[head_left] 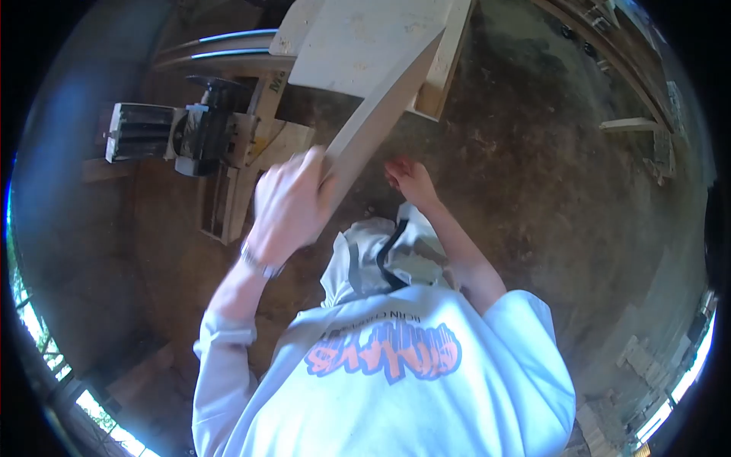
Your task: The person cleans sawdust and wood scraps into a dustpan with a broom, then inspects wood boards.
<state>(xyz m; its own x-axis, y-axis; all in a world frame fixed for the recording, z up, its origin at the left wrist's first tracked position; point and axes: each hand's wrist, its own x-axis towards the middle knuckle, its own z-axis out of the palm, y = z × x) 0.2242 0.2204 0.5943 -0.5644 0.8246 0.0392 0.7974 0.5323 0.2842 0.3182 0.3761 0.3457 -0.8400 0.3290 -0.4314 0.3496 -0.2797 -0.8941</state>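
Note:
My left hand (293, 202) is wrapped round the near end of a long wooden board (384, 110). The board slopes away up and to the right, its far part lying along the edge of a pale flat machine table (350, 49). A watch or bracelet circles my left wrist. To the right of the board and apart from it is my right hand (412, 183), its fingers curled inward, with nothing visible in them.
Left of the board stands the machine's dark motor (202, 129) on a pale frame. A light wooden strip (435, 91) borders the table's right side. Wooden timbers (628, 124) are at the far right, above a brown, dusty floor (525, 183).

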